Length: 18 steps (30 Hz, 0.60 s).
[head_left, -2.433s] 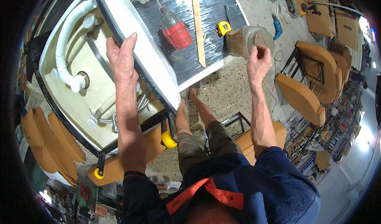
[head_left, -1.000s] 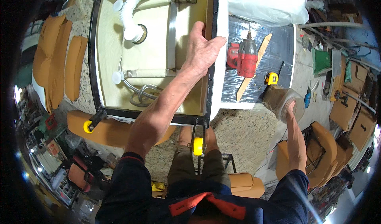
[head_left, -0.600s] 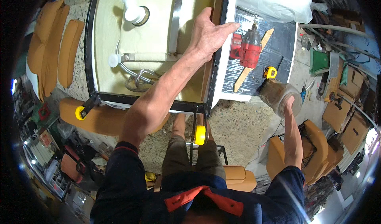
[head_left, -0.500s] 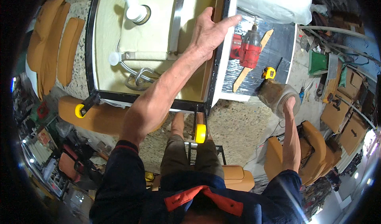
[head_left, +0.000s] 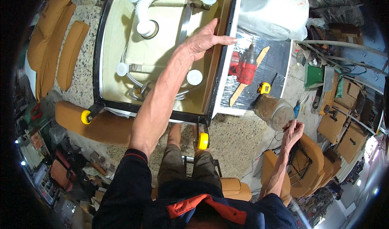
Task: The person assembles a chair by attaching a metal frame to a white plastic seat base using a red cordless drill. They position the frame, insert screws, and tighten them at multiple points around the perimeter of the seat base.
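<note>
My left hand [head_left: 204, 40] rests on the right side of a black frame [head_left: 221, 73], its thumb spread over the rail and its fingers against the brown strip [head_left: 210, 81] inside. Pale panels, a white corrugated hose [head_left: 142, 11] and looped metal tubing [head_left: 139, 92] lie within the frame. My right hand [head_left: 292, 132] is just outside the mouth of a cloudy clear jar [head_left: 270, 110], which lies tilted on its side. Its fingers are pinched together; whatever is in them is too small to make out.
Beside the frame a red and grey cordless drill [head_left: 246, 69] lies across a wooden strip [head_left: 239, 94], near a yellow tape measure [head_left: 264, 88]. Clear plastic sheeting [head_left: 271, 12] covers something behind. Tan padded seats [head_left: 308, 164] stand at right. Yellow-wheeled casters [head_left: 203, 141] stick out from the frame's near side.
My right hand has come out of the jar's mouth, its fingers now pinched. My left hand stays on the frame's side rail. The whole view has shifted, showing more of the frame's far end.
</note>
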Motion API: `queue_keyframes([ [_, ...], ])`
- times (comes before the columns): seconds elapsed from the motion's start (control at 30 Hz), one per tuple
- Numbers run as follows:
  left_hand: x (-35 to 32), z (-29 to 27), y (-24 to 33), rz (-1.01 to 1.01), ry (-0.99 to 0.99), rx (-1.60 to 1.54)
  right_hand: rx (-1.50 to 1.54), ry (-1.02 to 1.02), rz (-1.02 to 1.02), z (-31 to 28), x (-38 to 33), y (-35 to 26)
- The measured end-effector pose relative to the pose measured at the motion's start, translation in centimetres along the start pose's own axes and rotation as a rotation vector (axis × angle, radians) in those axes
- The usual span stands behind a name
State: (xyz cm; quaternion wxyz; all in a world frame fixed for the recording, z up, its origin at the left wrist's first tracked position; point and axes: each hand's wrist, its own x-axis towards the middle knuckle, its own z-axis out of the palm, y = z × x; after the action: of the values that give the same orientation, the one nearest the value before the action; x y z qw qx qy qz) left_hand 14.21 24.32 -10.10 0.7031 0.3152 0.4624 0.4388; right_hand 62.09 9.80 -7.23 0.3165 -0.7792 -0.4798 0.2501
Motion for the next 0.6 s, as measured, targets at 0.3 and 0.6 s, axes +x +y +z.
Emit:
queue_keyframes([
  [0.3, 1.6, -0.5, -1.9, 0.032, 0.098, -0.034, 0.365, -0.235, -0.071, 11.7, 3.8, -14.1],
  [0.6, 0.8, 0.7, -0.3, 0.051, -0.033, -0.154, 0.441, -0.538, 0.121, 20.6, 10.3, -17.1],
])
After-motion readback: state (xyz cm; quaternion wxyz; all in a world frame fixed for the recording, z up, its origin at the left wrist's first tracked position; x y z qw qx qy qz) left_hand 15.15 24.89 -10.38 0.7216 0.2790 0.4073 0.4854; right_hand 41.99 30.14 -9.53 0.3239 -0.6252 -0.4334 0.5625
